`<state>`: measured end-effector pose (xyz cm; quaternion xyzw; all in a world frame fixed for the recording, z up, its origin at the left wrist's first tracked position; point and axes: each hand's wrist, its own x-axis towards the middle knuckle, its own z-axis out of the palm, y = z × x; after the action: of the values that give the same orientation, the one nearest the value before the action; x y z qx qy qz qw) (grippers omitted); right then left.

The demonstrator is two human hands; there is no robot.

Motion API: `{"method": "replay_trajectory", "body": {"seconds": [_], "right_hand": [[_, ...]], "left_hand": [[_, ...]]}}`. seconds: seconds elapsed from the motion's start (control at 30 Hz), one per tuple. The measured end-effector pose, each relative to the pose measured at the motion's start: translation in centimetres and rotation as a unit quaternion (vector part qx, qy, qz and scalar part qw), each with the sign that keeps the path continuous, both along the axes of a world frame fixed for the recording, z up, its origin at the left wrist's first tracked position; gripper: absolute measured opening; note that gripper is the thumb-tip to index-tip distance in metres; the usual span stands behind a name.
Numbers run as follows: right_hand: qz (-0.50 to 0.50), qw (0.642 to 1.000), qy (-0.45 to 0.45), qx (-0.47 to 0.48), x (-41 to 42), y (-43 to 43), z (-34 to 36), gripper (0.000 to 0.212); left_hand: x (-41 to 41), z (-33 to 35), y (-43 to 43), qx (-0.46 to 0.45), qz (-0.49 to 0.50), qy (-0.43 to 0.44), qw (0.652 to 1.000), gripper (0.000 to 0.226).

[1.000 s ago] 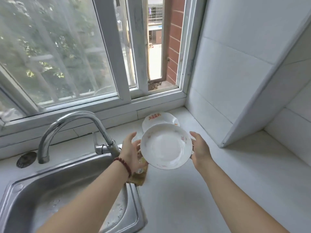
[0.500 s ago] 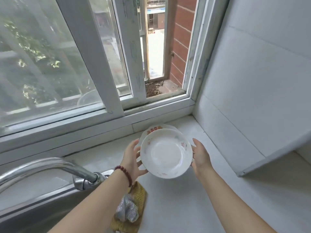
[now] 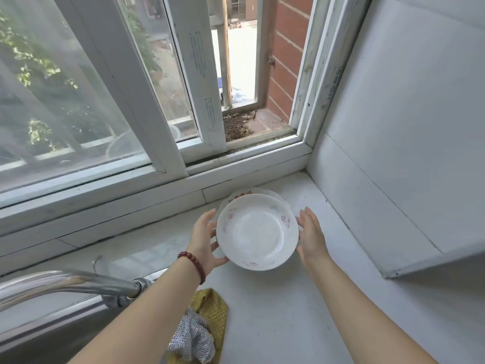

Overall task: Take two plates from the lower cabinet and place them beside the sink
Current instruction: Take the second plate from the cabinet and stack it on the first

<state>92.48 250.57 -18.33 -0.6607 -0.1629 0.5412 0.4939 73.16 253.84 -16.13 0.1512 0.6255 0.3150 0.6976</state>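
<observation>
The left hand (image 3: 204, 240) and right hand (image 3: 312, 237) clasp opposite rims of a white floral ceramic plate (image 3: 257, 232), positioned over a second white plate (image 3: 258, 191) on the white countertop (image 3: 288, 311) below the window.

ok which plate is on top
The plate with faint pink flowers, held between both hands. The other plate, with red rim markings, shows only as a sliver behind it.

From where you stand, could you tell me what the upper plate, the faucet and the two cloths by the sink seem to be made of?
Upper plate: probably glazed ceramic or porcelain, glossy white with faded pink flower prints on the rim.
Faucet: polished metal, likely chrome or stainless steel, with mirror-like reflections.
Yellow cloth: woven fabric with a fine textured weave.
Silver cloth: looks like a metallic mesh scrubbing cloth, though it could be shiny synthetic.
</observation>
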Motion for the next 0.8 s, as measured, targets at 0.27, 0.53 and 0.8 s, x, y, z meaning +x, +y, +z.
{"method": "replay_trajectory", "body": {"seconds": [0.27,0.53,0.8], "right_hand": [[0.004,1.0,-0.015,0.003,0.1,0.6,-0.7,0.057],[0.017,0.999,-0.047,0.0,-0.2,0.8,-1.1,0.055],[0.02,0.998,-0.064,0.001,-0.1,0.9,-1.3,0.053]], "left_hand": [[-0.1,-0.4,0.3,-0.008,-0.011,0.012,1.0,0.033],[-0.1,-0.4,0.5,0.006,-0.013,0.019,1.0,0.03],[-0.5,-1.1,1.0,-0.001,-0.016,0.009,1.0,0.069]]}}
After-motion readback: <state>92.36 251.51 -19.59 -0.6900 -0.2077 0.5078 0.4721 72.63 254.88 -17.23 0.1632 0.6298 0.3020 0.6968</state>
